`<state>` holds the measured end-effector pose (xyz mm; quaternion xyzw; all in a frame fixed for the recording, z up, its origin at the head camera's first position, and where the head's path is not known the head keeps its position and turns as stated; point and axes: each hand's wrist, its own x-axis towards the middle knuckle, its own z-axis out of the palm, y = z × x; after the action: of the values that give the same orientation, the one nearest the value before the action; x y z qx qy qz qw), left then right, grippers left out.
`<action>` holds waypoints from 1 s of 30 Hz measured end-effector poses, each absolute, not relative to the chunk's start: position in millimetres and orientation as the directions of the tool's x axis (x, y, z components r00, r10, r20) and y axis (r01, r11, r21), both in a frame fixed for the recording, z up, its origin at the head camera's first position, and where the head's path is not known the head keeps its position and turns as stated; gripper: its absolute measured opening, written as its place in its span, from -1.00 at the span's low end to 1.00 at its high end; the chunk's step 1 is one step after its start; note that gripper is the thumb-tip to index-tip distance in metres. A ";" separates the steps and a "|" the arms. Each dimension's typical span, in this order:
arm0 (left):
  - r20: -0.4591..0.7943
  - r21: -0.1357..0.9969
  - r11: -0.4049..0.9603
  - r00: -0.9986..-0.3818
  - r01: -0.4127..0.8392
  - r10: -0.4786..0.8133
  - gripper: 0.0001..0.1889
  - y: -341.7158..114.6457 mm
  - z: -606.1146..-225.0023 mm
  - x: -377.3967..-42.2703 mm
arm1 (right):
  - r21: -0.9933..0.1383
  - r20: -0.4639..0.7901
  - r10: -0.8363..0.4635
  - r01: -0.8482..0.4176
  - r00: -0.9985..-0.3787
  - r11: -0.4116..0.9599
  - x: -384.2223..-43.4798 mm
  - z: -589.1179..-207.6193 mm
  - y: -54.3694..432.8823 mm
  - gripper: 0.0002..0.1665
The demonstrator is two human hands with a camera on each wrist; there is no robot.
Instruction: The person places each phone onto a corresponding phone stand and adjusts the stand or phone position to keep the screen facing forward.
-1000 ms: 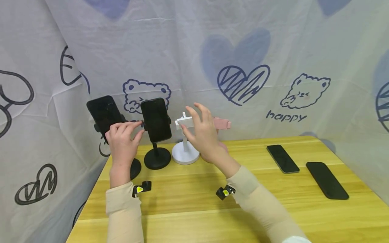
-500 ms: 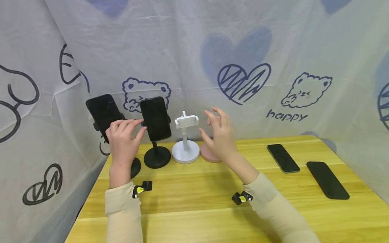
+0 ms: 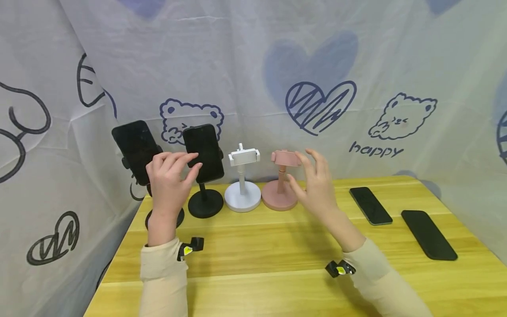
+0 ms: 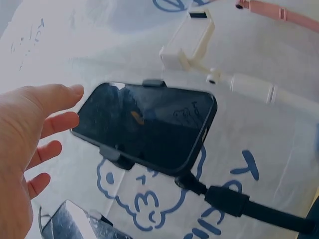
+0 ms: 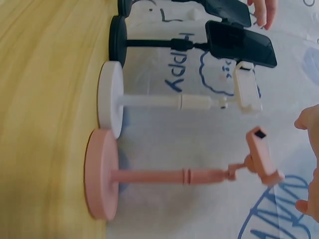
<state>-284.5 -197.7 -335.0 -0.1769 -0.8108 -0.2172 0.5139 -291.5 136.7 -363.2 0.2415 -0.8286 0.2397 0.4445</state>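
Observation:
My left hand [image 3: 168,187] hovers in front of the two phones clamped in black stands, fingers loosely bent with a gap to the thumb. In the left wrist view its fingertips lie beside the end of the clamped phone [image 4: 144,127], and no grip shows. The black phone [image 3: 203,154] leans in its black stand [image 3: 205,204]; another phone [image 3: 134,147] is clamped further left, its stand partly behind my hand. My right hand [image 3: 318,191], thumb and fingers spread, is just right of the pink phone stand [image 3: 280,196] and holds nothing. That stand's clamp carries no phone.
A white phone stand [image 3: 243,197] with no phone in it stands between the black and pink ones. Two dark phones, one [image 3: 370,205] nearer the back and another [image 3: 428,235] by the right edge, lie flat on the wooden table [image 3: 253,290]. A printed cloth [image 3: 253,66] hangs behind.
My right hand has moved right, from in front of the white and pink stands to the pink stand's right side, uncovering both. My left hand has shifted slightly right, away from the clamped phone's edge.

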 end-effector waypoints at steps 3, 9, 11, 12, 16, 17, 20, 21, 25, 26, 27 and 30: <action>0.912 0.166 0.832 -0.403 0.530 0.075 -0.72 -191.7 -333.3 -282.4 | -0.178 0.843 -0.185 -0.585 -0.506 0.791 -290.0 -367.9 148.2 -0.30; 0.921 0.133 0.820 -0.375 0.557 0.105 -0.73 -180.5 -330.2 -279.1 | -0.159 0.848 -0.165 -0.539 -0.504 0.827 -288.4 -378.5 166.0 -0.26; 0.920 0.107 0.823 -0.370 0.558 0.131 -0.73 -177.4 -330.5 -278.7 | -0.159 0.854 -0.153 -0.530 -0.497 0.833 -287.4 -381.3 170.9 -0.26; 0.918 0.096 0.823 -0.370 0.560 0.145 -0.73 -175.9 -330.9 -278.7 | -0.158 0.855 -0.150 -0.525 -0.497 0.836 -286.6 -382.4 173.3 -0.27; 0.909 0.062 0.820 -0.371 0.569 0.188 -0.74 -169.5 -333.8 -280.2 | -0.177 0.852 -0.125 -0.505 -0.508 0.845 -282.9 -387.5 182.4 -0.29; 0.908 0.054 0.820 -0.369 0.570 0.197 -0.74 -167.3 -334.3 -281.0 | -0.183 0.846 -0.119 -0.493 -0.519 0.851 -281.7 -388.4 184.9 -0.29; 0.905 0.029 0.822 -0.364 0.569 0.221 -0.73 -160.4 -336.4 -283.8 | -0.206 0.835 -0.093 -0.465 -0.542 0.861 -279.9 -392.0 193.0 -0.27; 0.902 0.023 0.824 -0.367 0.566 0.227 -0.73 -158.1 -337.4 -284.7 | -0.211 0.833 -0.085 -0.457 -0.546 0.864 -279.7 -393.6 195.8 -0.26; 0.888 0.008 0.832 -0.386 0.554 0.248 -0.72 -151.7 -342.1 -287.5 | -0.218 0.814 -0.075 -0.423 -0.576 0.880 -278.5 -397.9 206.8 -0.26; 0.886 0.009 0.834 -0.391 0.552 0.250 -0.71 -150.4 -343.3 -288.0 | -0.218 0.810 -0.074 -0.415 -0.582 0.883 -278.3 -399.0 209.4 -0.26; 0.883 0.009 0.835 -0.396 0.550 0.251 -0.70 -148.8 -344.5 -288.4 | -0.218 0.806 -0.073 -0.408 -0.588 0.887 -277.9 -400.1 211.8 -0.26; 0.878 0.006 0.841 -0.405 0.541 0.254 -0.67 -143.7 -347.4 -289.5 | -0.217 0.797 -0.070 -0.392 -0.600 0.894 -277.3 -402.8 218.9 -0.26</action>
<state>-289.5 -143.7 -347.4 -0.2411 -0.8252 -0.1466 0.4893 -277.3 218.9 -402.8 0.1321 -0.8744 0.1885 0.4271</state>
